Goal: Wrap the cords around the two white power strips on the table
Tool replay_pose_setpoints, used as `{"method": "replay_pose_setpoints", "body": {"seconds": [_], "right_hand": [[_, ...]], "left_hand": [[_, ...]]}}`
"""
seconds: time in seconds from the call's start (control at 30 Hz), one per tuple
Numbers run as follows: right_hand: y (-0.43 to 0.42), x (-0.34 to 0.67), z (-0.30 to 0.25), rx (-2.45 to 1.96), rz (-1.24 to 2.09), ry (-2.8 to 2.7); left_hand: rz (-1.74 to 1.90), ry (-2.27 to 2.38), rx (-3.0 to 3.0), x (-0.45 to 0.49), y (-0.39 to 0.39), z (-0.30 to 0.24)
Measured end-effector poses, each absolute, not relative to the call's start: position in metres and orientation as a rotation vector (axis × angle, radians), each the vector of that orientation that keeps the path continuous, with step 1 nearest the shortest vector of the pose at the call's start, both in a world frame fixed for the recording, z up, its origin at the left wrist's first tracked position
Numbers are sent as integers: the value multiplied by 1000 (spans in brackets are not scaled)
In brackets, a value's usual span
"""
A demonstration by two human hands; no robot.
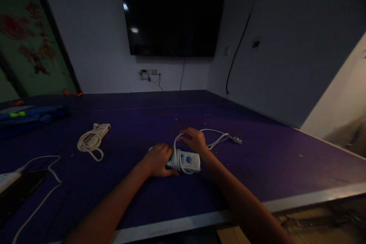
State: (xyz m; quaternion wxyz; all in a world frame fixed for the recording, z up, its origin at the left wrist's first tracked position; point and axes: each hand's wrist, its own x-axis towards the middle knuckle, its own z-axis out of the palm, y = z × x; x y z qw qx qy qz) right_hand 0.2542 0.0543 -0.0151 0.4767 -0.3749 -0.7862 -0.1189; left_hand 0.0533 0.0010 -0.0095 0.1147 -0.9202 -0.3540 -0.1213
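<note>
A white power strip (192, 161) with blue sockets lies on the purple surface, its white cord (177, 160) looped several times around its middle. My left hand (159, 159) is closed over the strip's left end, hiding that part. Just above the strip, my right hand (193, 139) pinches the cord where it rises from the coils. From there the loose cord runs right along the surface to its plug (236, 139).
Another power strip (105, 131), its cord coiled on it, lies to the left. Further left are a white cable (54, 173), a dark flat object (25, 190) and blue cloth (42, 114). A television (174, 19) hangs on the far wall. A pale edge (171, 227) borders the surface in front.
</note>
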Motion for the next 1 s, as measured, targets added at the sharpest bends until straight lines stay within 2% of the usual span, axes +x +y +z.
{"method": "replay_pose_setpoints", "body": {"seconds": [0.47,0.73,1.0], "right_hand": [[54,246,-17,-942,41,-1865],[53,239,-23,-995,22,-1879],[58,243,-23,-1068,37,-1863]], "left_hand": [[-788,-987,-2612,52,3,-17],[-716,-897,-2604,48,3,-15],[-898,-814,-2515,49,5,-15]]}}
